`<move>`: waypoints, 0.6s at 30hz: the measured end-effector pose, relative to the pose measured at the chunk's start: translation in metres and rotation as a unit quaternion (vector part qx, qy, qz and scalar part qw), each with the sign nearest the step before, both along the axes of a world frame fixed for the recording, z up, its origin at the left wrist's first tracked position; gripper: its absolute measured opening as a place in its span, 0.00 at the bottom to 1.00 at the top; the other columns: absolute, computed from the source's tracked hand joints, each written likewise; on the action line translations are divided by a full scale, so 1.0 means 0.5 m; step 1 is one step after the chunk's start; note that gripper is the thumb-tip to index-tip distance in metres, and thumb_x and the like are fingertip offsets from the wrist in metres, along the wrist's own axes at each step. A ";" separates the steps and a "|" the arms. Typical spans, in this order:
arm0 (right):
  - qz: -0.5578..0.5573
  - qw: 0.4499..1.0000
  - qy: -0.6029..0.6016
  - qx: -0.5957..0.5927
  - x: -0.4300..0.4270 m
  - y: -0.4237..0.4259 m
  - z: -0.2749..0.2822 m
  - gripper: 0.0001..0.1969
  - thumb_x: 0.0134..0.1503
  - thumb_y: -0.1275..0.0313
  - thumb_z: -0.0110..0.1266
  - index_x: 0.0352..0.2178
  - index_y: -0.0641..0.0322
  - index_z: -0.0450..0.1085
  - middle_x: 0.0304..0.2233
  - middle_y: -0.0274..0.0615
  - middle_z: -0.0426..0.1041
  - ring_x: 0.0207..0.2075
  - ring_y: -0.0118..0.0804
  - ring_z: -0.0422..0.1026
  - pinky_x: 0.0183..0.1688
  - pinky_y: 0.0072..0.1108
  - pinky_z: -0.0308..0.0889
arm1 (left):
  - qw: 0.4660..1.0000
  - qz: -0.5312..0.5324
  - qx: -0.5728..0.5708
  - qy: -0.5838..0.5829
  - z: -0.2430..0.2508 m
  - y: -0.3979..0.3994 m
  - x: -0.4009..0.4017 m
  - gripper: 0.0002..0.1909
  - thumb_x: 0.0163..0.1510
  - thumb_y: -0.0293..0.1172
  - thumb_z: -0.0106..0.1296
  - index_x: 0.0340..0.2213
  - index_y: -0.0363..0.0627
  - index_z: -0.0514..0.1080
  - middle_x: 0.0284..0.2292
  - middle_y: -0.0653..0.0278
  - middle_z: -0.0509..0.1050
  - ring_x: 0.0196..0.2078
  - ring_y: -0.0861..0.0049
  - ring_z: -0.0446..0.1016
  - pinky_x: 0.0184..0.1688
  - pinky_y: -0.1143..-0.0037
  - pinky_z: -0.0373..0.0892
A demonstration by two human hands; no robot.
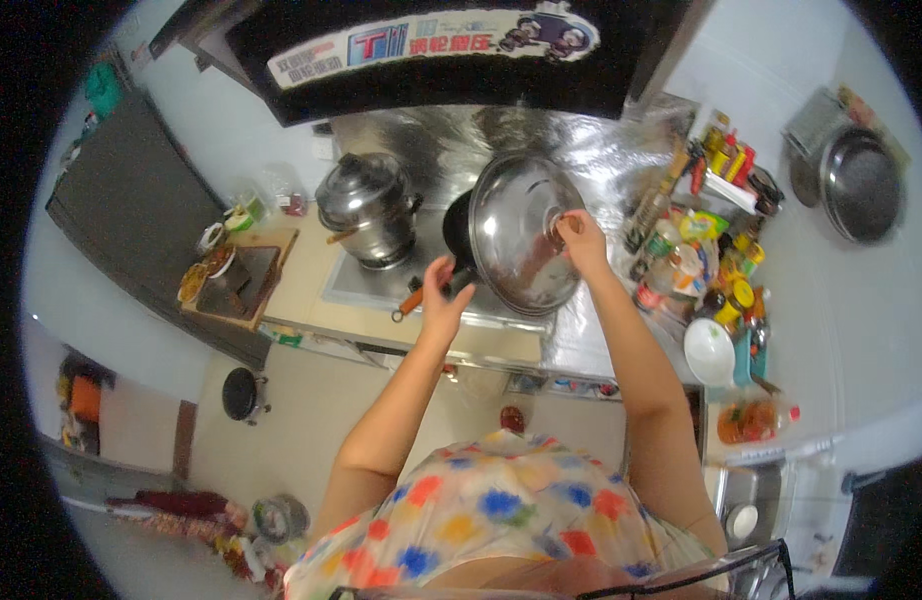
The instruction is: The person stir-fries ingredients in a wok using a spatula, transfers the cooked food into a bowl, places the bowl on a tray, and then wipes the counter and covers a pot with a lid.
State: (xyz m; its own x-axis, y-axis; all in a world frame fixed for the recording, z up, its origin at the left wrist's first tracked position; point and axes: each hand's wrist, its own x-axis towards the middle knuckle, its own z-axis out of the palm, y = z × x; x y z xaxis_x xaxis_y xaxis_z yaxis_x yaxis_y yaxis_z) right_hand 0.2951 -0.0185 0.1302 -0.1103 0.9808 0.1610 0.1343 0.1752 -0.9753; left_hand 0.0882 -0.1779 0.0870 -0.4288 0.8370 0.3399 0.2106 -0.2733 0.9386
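Observation:
A domed metal lid [517,240] tilts over a dark wok [456,225] on the stove, and my right hand [582,238] grips the knob on its right side. Just left of the lid is my left hand [444,298], its thumb and fingers apart, above the wooden-ended wok handle [410,303]. Whether it touches the handle is hard to tell. A lidded steel pot [369,225] stands on the left burner. Much of the wok is hidden behind the lid.
Bottles, jars and a white bowl [709,351] crowd the counter at right. A wooden board [284,251] with bowls lies at left. The range hood [446,94] overhangs the stove. A round black stool [240,394] stands on the floor; a sink [731,491] is at lower right.

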 end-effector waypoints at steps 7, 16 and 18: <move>0.044 0.927 -0.337 0.159 -0.174 0.223 -0.050 0.15 0.40 0.64 0.50 0.32 0.55 0.68 0.30 0.46 0.71 0.31 0.48 0.69 0.34 0.30 0.64 | 0.990 0.099 -0.096 -0.036 -0.043 0.011 -0.109 0.26 0.42 0.22 0.54 0.44 0.40 0.58 0.44 0.58 0.61 0.49 0.70 0.58 0.49 0.74 0.57; 0.155 0.898 -0.392 0.125 -0.263 0.301 -0.137 0.12 0.38 0.66 0.52 0.29 0.53 0.69 0.28 0.43 0.71 0.31 0.45 0.70 0.34 0.31 0.65 | 0.970 0.150 -0.189 -0.024 -0.083 -0.013 -0.157 0.23 0.43 0.25 0.53 0.43 0.43 0.60 0.44 0.59 0.63 0.49 0.71 0.58 0.50 0.74 0.55; 0.150 0.902 -0.381 0.135 -0.267 0.302 -0.152 0.13 0.39 0.67 0.52 0.29 0.57 0.68 0.28 0.46 0.71 0.31 0.47 0.70 0.34 0.32 0.65 | 0.971 0.148 -0.189 -0.013 -0.084 -0.007 -0.160 0.23 0.43 0.25 0.53 0.43 0.43 0.60 0.44 0.59 0.63 0.50 0.71 0.58 0.50 0.74 0.55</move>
